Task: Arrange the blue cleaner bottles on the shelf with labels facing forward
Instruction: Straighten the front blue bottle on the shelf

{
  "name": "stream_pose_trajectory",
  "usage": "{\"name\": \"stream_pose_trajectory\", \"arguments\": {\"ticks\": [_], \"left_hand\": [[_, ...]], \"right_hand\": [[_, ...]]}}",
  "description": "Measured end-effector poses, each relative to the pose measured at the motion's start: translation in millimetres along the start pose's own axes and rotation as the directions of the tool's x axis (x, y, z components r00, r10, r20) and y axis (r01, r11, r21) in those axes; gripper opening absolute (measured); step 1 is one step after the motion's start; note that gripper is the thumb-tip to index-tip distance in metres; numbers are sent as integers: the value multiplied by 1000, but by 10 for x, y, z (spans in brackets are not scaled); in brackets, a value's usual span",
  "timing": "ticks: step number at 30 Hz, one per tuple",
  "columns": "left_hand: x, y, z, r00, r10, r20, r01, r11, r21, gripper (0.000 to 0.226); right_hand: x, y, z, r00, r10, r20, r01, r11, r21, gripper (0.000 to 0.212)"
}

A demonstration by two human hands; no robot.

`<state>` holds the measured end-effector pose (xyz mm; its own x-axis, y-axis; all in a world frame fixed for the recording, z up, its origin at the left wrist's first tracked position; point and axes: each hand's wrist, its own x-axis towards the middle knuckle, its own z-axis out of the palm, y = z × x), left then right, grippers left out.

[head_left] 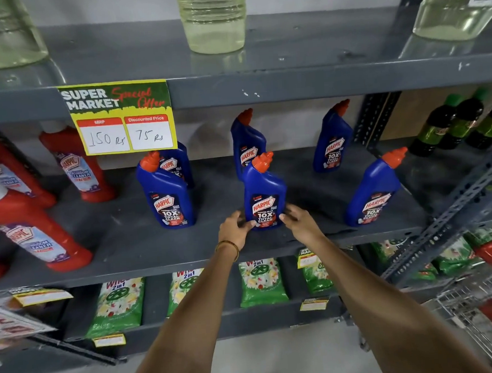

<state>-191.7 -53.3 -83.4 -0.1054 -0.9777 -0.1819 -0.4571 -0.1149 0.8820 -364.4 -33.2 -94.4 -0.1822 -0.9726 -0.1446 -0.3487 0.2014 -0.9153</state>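
Your left hand (235, 227) and right hand (297, 222) sit at the base of the centre bottle (264, 196), just below the middle of the frame, fingertips touching its lower sides. The grip is light: fingers are partly curled against the bottle from both sides, not wrapped around it, so treat it as a steadying pinch, not a firm hold. The bottle stands upright on the middle shelf (127, 239), near the front edge, label facing you. Five other blue bottles stand on the same shelf: one at centre left (167, 197) with another close behind it (177, 164), one behind the centre bottle (248, 145), one at upper right (332, 140), and one at right (373, 193) that appears to lean, possibly from lens distortion. All visible labels face roughly forward. Risks from here: the bottle is tall with a narrow angled neck, so any push applied low and fast is likely to tip it; a backward tip would strike the bottle behind it. Pulling it forward may carry it off the front edge. A twist with only fingertip contact may slip on the smooth plastic and leave the label off-square. Keep clear of the price card (119, 119) hanging at upper left.
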Motion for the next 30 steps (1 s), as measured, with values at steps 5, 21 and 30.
{"name": "stream_pose_trajectory", "arguments": {"ticks": [5,21,30], "left_hand": [[-169,-12,20,1000,11,1,-11,1000,8,37],[-325,-39,35,999,37,8,-37,999,36,39],[-331,-145,-102,1000,11,1,-11,1000,27,53]], "right_hand": [[-180,30,3,999,-12,-35,11,1000,-13,29],[-399,11,-55,999,34,-27,-32,997,65,27],[-405,53,45,980,152,-127,-134,981,144,43]]}}
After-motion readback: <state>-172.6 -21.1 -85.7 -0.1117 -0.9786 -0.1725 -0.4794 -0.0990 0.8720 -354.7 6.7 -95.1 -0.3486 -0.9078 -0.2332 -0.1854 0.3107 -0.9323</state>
